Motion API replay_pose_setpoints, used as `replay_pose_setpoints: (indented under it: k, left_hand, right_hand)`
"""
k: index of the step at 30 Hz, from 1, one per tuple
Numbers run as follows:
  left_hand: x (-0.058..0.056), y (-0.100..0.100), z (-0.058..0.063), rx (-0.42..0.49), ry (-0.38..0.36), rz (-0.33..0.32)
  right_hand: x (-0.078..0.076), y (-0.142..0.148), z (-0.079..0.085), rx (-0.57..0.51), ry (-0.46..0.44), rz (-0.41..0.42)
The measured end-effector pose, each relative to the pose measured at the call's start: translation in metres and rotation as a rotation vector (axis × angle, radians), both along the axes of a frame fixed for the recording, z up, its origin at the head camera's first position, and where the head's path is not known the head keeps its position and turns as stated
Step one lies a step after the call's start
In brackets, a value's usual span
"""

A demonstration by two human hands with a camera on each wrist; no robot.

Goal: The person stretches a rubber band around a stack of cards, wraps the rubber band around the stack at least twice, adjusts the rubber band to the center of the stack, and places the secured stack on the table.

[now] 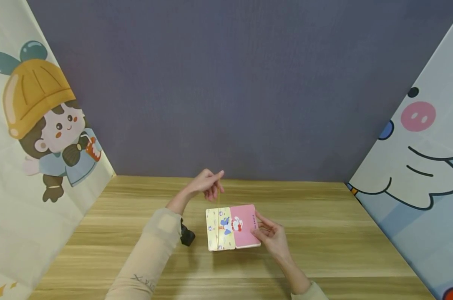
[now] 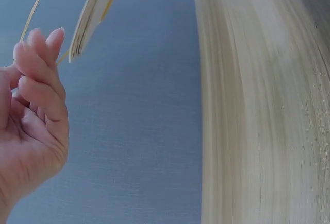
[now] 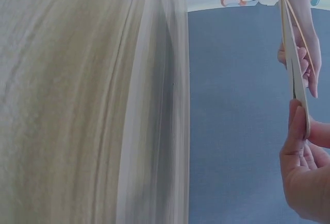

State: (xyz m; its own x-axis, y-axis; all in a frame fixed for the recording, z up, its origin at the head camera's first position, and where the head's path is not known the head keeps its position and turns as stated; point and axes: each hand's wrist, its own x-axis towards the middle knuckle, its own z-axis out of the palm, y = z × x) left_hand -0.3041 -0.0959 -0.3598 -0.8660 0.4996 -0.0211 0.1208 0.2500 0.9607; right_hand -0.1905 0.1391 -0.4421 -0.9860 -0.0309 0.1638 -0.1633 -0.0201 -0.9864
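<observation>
A small notebook (image 1: 247, 235) with a half-yellow, half-pink cartoon cover is held above the wooden table. My right hand (image 1: 273, 239) pinches its pink right edge between thumb and fingers. Across the yellow part runs a thin yellow elastic band (image 1: 218, 202), drawn up past the top edge to my left hand (image 1: 208, 184). The band passes over the curled fingers of that hand, beyond the notebook's far edge. Seen edge-on in the right wrist view, the notebook (image 3: 293, 64) has the band (image 3: 301, 28) standing away from its cover at a slant.
The wood-grain table (image 1: 324, 225) lies below both hands, with a dark grey-blue panel (image 1: 226, 91) behind it. Cartoon-printed sheets (image 1: 8, 166) flank both sides. A black device (image 1: 187, 236) shows beside the left sleeve.
</observation>
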Motion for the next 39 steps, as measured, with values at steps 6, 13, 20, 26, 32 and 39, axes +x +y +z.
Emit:
replay_pose_setpoints:
  k: [6, 13, 20, 26, 32, 39]
  left_hand:
    - [0.0, -0.001, 0.003, -0.028, -0.079, 0.001]
    - [-0.001, -0.001, 0.009, 0.011, -0.139, -0.038]
    - [-0.002, 0.0, 0.007, 0.019, -0.135, -0.043]
    - [-0.002, 0.002, 0.002, 0.119, -0.125, 0.018]
    - [-0.001, 0.007, -0.002, 0.197, -0.159, 0.058]
    - [0.003, 0.012, -0.002, 0.304, -0.246, 0.024]
  right_hand:
    - [0.001, 0.0, -0.001, 0.0, -0.013, -0.011]
    - [0.0, 0.001, -0.002, 0.004, -0.016, -0.012]
    - [0.0, 0.001, -0.002, 0.005, 0.005, -0.003]
    - [0.0, 0.002, -0.004, 0.003, -0.008, -0.01]
    - [0.001, 0.003, -0.006, 0.0, -0.001, -0.009]
    - [0.002, 0.003, -0.006, -0.006, 0.007, -0.003]
